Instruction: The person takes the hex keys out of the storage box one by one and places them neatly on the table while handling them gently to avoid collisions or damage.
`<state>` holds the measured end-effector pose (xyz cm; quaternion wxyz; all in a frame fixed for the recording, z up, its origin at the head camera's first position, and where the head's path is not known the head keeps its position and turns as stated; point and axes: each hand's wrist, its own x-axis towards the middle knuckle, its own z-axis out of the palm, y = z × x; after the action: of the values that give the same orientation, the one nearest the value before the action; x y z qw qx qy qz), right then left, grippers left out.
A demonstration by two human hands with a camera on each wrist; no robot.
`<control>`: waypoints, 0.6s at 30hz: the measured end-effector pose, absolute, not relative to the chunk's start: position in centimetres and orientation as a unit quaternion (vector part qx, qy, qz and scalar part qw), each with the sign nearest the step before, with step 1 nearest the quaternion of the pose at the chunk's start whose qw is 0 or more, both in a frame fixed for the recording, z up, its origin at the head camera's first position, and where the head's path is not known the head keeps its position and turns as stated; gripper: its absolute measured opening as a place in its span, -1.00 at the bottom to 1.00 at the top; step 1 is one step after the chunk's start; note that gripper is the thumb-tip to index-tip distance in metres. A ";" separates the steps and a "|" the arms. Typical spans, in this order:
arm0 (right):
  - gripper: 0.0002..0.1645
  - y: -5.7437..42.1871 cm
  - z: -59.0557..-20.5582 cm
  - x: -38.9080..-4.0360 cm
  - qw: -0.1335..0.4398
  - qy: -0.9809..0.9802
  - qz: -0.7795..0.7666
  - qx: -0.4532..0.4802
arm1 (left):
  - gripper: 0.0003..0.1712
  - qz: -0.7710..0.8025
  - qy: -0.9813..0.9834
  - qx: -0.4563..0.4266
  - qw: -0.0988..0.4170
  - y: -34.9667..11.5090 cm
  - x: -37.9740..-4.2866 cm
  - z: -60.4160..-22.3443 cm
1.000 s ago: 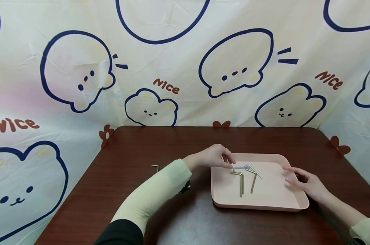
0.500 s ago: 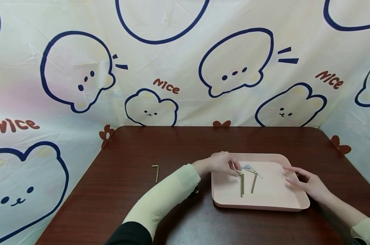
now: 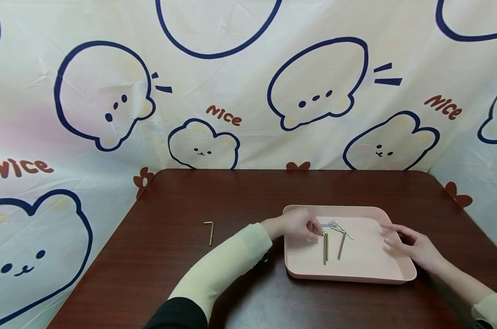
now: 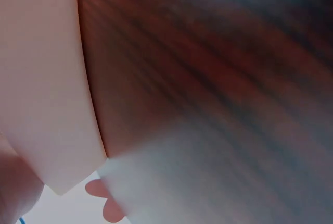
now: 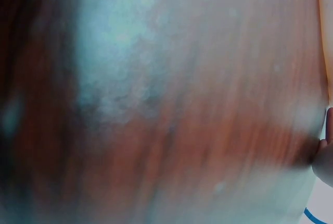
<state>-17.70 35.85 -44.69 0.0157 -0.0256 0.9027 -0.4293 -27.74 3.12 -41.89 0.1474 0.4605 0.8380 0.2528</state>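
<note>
My left hand (image 3: 298,224) reaches over the left side of a pink tray (image 3: 376,265), its fingertips pinching the short end of a gold hex key (image 3: 324,251). Another gold key lies almost against that one, and the fingers cover their bent ends. Further right in the tray, a gold hex key (image 3: 341,246) lies slanted below overlapping silver hex keys (image 3: 344,229). At the tray's right side, my right hand (image 3: 414,246) rests over the rim with thumb and forefinger extended inward. The wrist views show little of either hand.
A single gold hex key (image 3: 211,234) lies on the brown table (image 3: 248,192), left of the tray and beyond the left sleeve (image 3: 223,260). Behind the table hangs a patterned cloth (image 3: 256,146).
My left hand has moved right and down into the tray, and its fingertips have closed together at the gold keys' short ends. The right hand has stayed at the rim.
</note>
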 end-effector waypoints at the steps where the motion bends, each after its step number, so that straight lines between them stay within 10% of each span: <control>1: -0.30 35.9 -44.7 -17.7 0.016 0.902 -0.431 -0.027 | -0.83 0.250 0.839 0.461 0.146 3.1 -27.8 -41.9; 18: -0.33 36.0 -45.0 -17.9 0.008 0.903 -0.429 -0.032 | -0.93 0.221 0.845 0.469 0.132 3.2 -27.5 -41.9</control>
<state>-17.89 35.99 -45.01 0.0084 -0.0318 0.9028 -0.4287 -27.48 3.19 -41.87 0.1320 0.4693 0.8447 0.2207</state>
